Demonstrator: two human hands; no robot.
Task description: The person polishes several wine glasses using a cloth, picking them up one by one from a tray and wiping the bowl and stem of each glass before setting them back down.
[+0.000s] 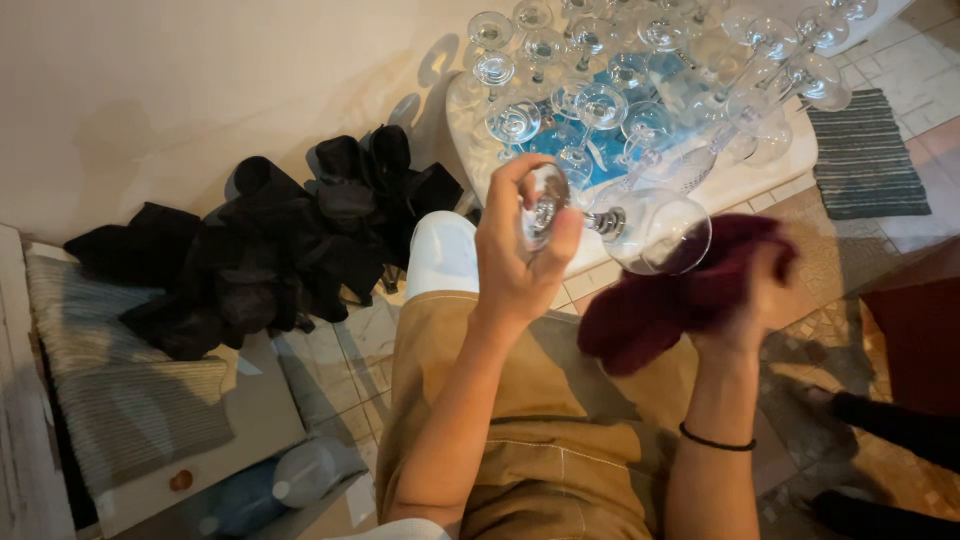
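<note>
Above the lap, over tan trousers (540, 440), the person holds a clear wine glass (640, 228) on its side, its foot toward the left and its bowl toward the right. Their left hand (520, 255) is closed around the foot and stem end, thumb and fingers curled over the round base. Their right hand (760, 295) is wrapped in a dark red cloth (650, 310) and pressed against the underside of the bowl; the fingers are mostly hidden in the fabric, so how they are set cannot be told, though the cloth looks gripped rather than loose. Both forearms rise from the bottom edge, the right wrist wearing a thin black band (716, 440).

Judging by the layout, the polishing looks part done at most: one glass is in hand, while many more glasses (620, 100) stand crowded on a white tray (760, 170) with a blue liner just beyond, on the tiled floor. Which of those have been wiped cannot be told. A heap of black cloths (270, 245) lies to the left, against the wall
</note>
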